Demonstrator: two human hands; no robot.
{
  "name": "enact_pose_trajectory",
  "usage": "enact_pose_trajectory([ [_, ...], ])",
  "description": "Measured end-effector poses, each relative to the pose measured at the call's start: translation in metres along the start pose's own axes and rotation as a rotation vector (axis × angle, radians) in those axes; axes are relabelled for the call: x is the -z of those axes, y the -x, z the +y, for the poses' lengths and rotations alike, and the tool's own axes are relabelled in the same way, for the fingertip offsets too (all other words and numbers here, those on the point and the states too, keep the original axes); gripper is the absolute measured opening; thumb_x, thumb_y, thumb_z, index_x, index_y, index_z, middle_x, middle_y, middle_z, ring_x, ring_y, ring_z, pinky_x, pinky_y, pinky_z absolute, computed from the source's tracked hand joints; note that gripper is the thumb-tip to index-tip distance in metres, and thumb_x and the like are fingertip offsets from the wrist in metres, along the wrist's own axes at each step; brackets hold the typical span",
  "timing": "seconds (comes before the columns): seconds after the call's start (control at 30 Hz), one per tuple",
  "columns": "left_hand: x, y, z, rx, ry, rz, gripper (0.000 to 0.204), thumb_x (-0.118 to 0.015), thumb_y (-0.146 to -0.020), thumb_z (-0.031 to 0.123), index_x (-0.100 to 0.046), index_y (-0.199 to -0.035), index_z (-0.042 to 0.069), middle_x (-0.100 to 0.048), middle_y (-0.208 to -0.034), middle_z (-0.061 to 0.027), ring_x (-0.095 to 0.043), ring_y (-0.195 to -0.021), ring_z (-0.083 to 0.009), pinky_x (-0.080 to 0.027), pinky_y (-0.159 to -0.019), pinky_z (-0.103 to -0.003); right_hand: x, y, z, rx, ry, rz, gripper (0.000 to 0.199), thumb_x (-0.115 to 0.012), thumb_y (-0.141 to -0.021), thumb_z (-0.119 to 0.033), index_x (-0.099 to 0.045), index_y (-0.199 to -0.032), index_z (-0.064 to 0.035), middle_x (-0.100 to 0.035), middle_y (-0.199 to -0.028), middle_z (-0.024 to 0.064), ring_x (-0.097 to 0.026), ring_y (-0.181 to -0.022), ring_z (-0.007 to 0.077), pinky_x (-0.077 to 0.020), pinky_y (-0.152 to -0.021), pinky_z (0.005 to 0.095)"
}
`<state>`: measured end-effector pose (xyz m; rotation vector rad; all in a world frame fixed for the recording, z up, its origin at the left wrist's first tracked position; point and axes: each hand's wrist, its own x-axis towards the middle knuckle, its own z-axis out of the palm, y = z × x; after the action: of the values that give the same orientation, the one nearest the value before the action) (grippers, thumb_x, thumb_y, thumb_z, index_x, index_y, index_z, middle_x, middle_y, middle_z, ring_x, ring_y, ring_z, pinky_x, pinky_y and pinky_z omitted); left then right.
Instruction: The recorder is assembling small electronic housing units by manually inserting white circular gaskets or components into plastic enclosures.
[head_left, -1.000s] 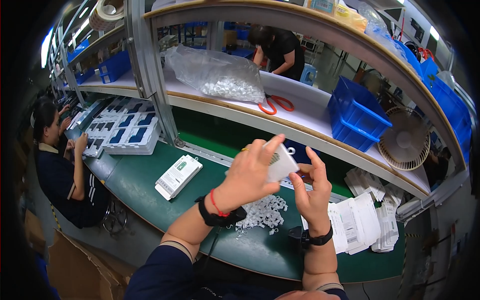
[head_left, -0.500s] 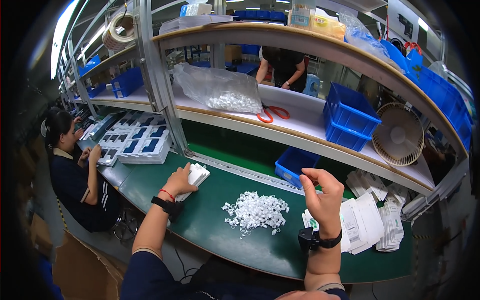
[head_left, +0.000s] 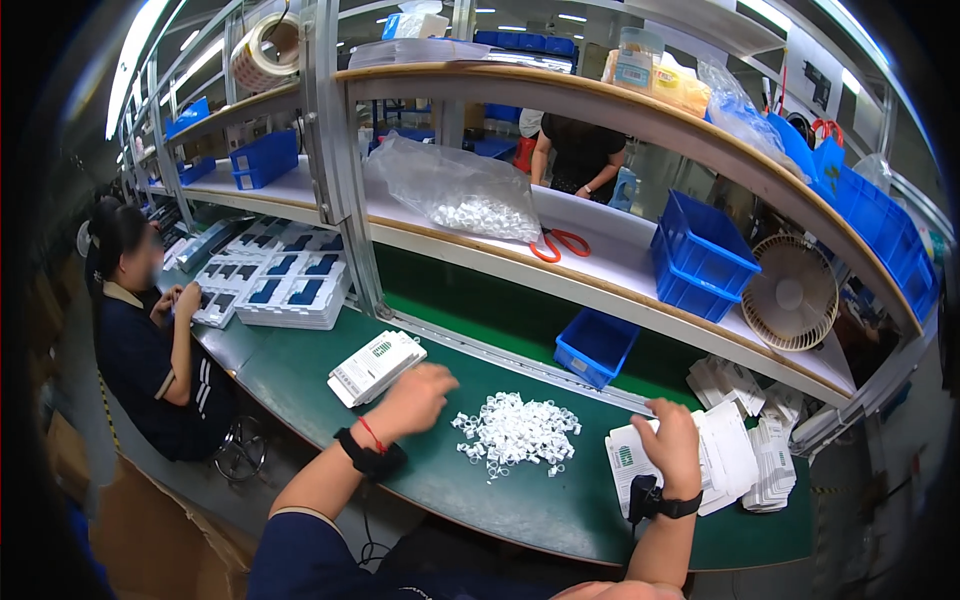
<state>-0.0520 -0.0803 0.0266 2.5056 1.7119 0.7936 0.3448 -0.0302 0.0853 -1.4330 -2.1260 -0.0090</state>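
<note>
My left hand (head_left: 418, 398) is over the green table, between a stack of white printed cards (head_left: 376, 368) and a heap of small white plastic rings (head_left: 515, 432). Its fingers stretch toward the heap, a little blurred, and nothing shows in them. The stack lies apart from the fingertips. At the right, my right hand (head_left: 672, 450) is above or against loose white cards (head_left: 727, 450). Thumb and fingers are spread, with nothing visible between them; the palm side is partly hidden. One card with a green print (head_left: 622, 462) lies just left of that hand.
A blue bin (head_left: 597, 345) stands behind the heap, under a shelf. The shelf bears a clear bag of white rings (head_left: 470, 195), red-handled scissors (head_left: 560, 245), stacked blue bins (head_left: 700, 260) and a fan (head_left: 790, 290). A co-worker (head_left: 150, 330) sits at left beside white trays (head_left: 290, 290).
My left hand has left the card stack and moved right, toward the rings. My right hand has lowered to the cards at right. The view has shifted slightly.
</note>
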Motion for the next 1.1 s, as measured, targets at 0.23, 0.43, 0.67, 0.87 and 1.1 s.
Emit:
enact_pose_trajectory([
  [0.23, -0.034, -0.003, 0.01, -0.03, 0.085, -0.275, 0.019, -0.063, -0.078, 0.005, -0.07, -0.095, 0.004, -0.066, -0.094, -0.0138, -0.062, -0.093, -0.0335, -0.049, -0.083, -0.041, -0.042, 0.042, 0.029, -0.3, 0.293, -0.281, 0.082, -0.085, -0.059, -0.041, -0.056, -0.124, -0.0015, -0.055, -0.119, 0.0228, -0.052, -0.109, 0.0389, -0.0459, -0.089, 0.045],
  [0.43, -0.034, -0.003, 0.009, -0.056, 0.109, -0.22, 0.012, -0.066, -0.077, 0.008, -0.07, -0.088, 0.005, -0.066, -0.083, -0.0131, -0.063, -0.085, -0.0333, -0.051, -0.076, -0.042, -0.038, 0.04, 0.021, -0.34, 0.232, -0.178, 0.077, -0.091, -0.052, -0.028, -0.059, -0.118, -0.0029, -0.057, -0.109, 0.0191, -0.053, -0.101, 0.0364, -0.0471, -0.087, 0.0423],
  [0.67, -0.021, -0.008, 0.018, 0.022, 0.11, -0.274, 0.011, -0.067, -0.077, 0.011, -0.068, -0.087, 0.005, -0.066, -0.084, -0.0132, -0.063, -0.085, -0.0326, -0.05, -0.076, -0.042, -0.046, 0.038, 0.042, -0.389, 0.159, -0.124, 0.068, -0.091, -0.051, -0.027, -0.063, -0.108, -0.0027, -0.06, -0.102, 0.0176, -0.056, -0.097, 0.0356, -0.0473, -0.084, 0.042],
  [0.87, -0.009, -0.01, 0.022, -0.016, 0.078, 0.006, 0.012, -0.069, -0.073, 0.011, -0.066, -0.082, 0.003, -0.066, -0.084, -0.0137, -0.064, -0.081, -0.033, -0.051, -0.073, -0.04, -0.041, 0.043, 0.011, -0.354, 0.283, -0.225, 0.088, -0.09, -0.046, -0.045, -0.061, -0.115, 0.0012, -0.059, -0.105, 0.0213, -0.055, -0.098, 0.0359, -0.0469, -0.084, 0.0422],
  [1.1, 0.037, -0.047, 0.069, -0.108, 0.418, 0.115, 0.012, -0.068, -0.071, 0.009, -0.063, -0.077, 0.001, -0.065, -0.077, -0.0135, -0.065, -0.071, -0.027, -0.052, -0.064, -0.034, -0.048, 0.043, 0.009, -0.412, 0.35, -0.224, 0.096, -0.092, -0.045, -0.039, -0.054, -0.123, 0.0011, -0.056, -0.107, 0.0187, -0.054, -0.099, 0.0345, -0.0475, -0.083, 0.0412],
])
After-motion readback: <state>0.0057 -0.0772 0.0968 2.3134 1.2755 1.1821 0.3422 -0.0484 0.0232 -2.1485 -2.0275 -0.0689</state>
